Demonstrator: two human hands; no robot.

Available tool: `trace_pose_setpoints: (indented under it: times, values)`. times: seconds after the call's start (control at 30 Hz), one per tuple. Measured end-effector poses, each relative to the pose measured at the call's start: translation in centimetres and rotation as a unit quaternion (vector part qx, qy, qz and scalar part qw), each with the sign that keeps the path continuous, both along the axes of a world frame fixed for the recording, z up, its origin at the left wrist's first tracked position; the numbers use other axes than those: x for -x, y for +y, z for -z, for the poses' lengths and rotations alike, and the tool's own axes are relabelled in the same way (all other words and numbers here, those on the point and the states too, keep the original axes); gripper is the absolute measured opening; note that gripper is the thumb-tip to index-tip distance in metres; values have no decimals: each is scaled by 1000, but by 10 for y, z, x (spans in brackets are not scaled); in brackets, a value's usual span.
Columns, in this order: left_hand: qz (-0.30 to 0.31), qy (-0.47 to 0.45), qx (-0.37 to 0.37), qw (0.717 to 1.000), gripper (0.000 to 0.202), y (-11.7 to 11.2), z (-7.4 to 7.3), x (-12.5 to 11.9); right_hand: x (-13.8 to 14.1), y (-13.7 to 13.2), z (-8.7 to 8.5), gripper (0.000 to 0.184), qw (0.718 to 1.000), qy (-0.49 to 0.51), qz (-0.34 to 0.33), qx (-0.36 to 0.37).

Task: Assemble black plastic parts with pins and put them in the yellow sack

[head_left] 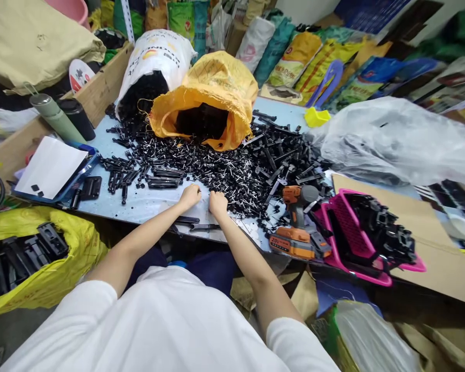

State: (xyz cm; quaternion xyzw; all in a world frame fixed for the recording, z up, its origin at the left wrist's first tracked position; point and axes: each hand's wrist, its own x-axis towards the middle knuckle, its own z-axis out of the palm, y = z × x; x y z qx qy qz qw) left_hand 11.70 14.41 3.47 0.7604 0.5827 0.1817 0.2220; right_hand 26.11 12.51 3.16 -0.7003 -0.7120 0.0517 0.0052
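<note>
My left hand [189, 198] is closed just above the front of the table, with a small dark spot at its fingertips; what it holds is too small to name. Beside it, a little apart, my right hand [218, 203] is curled closed at the edge of a heap of small black parts with silvery pins [225, 170]. Its fingers hide whatever may be in them. Below the hands, long black plastic pieces [204, 227] lie at the table's front edge. Left of the heap, more black bars [163, 182] lie in short rows.
An orange and black cordless drill [298, 227] stands right, beside a pink basket [356, 222] of black parts. An orange sack [225, 77] and a white sack [160, 51] lie open behind the heap. A yellow bag [85, 243] of black pieces sits left, below the table.
</note>
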Motion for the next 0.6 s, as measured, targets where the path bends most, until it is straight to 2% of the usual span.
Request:
trace_pose_setpoints:
  times: [0.07,0.13,0.2,0.27,0.37,0.47,0.6]
  values:
    - [-31,-42,-18,998,21,-30,4,38,1,1,6,23,999,33,-14,10]
    - [-89,-163,-61,981,24,-67,8,75,-2,-5,10,21,991,126,-41,15]
    - [-129,-205,-91,966,23,-100,12,99,-5,-17,12,17,962,263,-71,14]
    - [-152,-186,-116,964,22,-124,16,107,-7,-32,12,20,921,380,-87,7]
    - [-162,-135,-152,966,24,-135,21,103,-9,-54,10,29,885,456,-97,-7]
    - [-165,-112,-169,965,24,-133,24,99,-10,-70,8,31,885,452,-104,-42]
    - [-171,-100,-160,967,23,-134,25,106,-11,-79,8,31,897,415,-128,-86]
